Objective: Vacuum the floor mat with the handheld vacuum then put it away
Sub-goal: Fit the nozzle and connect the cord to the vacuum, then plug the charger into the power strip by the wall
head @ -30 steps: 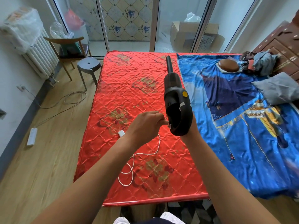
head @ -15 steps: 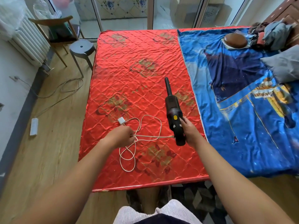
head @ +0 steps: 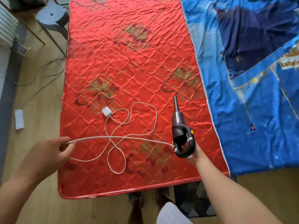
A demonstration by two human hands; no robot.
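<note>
A red quilted mat (head: pixel 129 70) lies on the wooden floor in front of me. My right hand (head: pixel 193 155) grips the loop handle of the black handheld vacuum (head: pixel 182 135), nozzle pointing away over the mat. A white charging cable (head: pixel 123 137) runs taut from the vacuum's handle leftward to my left hand (head: pixel 53 151), which pinches it at the mat's left edge. The rest of the cable lies in loops on the mat and ends at a white plug adapter (head: pixel 107 111).
A blue patterned sheet (head: pixel 258 94) adjoins the mat on the right. A grey stool (head: pixel 52 15) stands at the top left by a radiator (head: pixel 6 21). Thin wires (head: pixel 48 73) and a white power strip (head: pixel 19 117) lie on the floor at left. A dark rug (head: pixel 194 199) is by my feet.
My right hand has lowered the vacuum from chest height to just over the mat. My left hand has drawn the cable out to the left, pulling it taut. My view has tilted downward.
</note>
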